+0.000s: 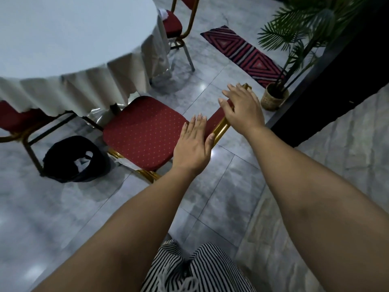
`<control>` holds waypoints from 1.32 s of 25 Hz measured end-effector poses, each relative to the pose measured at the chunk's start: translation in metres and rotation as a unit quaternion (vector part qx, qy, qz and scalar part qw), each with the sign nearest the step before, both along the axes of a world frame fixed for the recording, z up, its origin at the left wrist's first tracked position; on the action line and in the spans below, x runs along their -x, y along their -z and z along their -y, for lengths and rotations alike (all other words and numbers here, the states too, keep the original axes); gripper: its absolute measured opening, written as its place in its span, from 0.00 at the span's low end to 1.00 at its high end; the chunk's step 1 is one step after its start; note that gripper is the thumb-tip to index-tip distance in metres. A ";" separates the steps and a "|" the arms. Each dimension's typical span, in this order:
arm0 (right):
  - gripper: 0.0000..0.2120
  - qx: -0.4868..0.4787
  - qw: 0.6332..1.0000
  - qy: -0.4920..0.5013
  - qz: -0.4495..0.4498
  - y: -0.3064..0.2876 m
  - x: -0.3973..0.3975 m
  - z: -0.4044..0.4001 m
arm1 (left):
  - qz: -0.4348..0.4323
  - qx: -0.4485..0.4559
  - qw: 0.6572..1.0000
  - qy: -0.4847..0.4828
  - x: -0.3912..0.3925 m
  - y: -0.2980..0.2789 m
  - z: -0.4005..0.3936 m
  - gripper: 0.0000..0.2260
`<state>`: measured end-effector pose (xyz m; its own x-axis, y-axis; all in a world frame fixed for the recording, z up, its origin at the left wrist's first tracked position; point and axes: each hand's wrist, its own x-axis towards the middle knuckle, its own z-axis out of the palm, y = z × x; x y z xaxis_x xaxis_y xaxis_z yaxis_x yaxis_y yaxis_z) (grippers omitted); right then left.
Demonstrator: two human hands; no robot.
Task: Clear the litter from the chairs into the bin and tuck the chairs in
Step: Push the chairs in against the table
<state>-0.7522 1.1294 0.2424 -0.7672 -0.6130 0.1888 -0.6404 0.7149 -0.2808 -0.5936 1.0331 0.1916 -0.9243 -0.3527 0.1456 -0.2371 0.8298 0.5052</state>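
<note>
A red dotted chair [143, 131] with a gold frame stands before me, its seat bare and its front edge under the tablecloth. My left hand [192, 146] lies flat on the near end of the chair's backrest, fingers spread. My right hand [242, 108] rests flat on the far end of the same backrest, fingers apart, gripping nothing. A black bin [63, 165] with white litter inside stands on the floor left of the chair. White litter [163, 13] lies on the seat of a second red chair [174, 23] at the far side.
A round table with a white cloth [63, 49] fills the upper left. A third red chair [19, 121] is tucked at the left. A potted palm [275, 95] and a striped rug [244, 53] lie to the right, beside a dark wall.
</note>
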 end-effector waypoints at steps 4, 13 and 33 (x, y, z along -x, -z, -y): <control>0.25 0.000 0.999 -0.052 0.005 -0.002 0.012 0.002 | 0.018 0.003 1.000 -0.017 -0.001 -0.002 -0.003 0.27; 0.28 0.028 0.991 -0.126 -0.028 -0.001 0.014 0.005 | 0.004 -0.066 0.964 -0.256 0.030 -0.021 -0.034 0.25; 0.27 0.043 0.990 -0.128 -0.047 0.007 -0.019 0.127 | -0.034 0.040 0.969 -0.241 -0.001 -0.011 0.118 0.24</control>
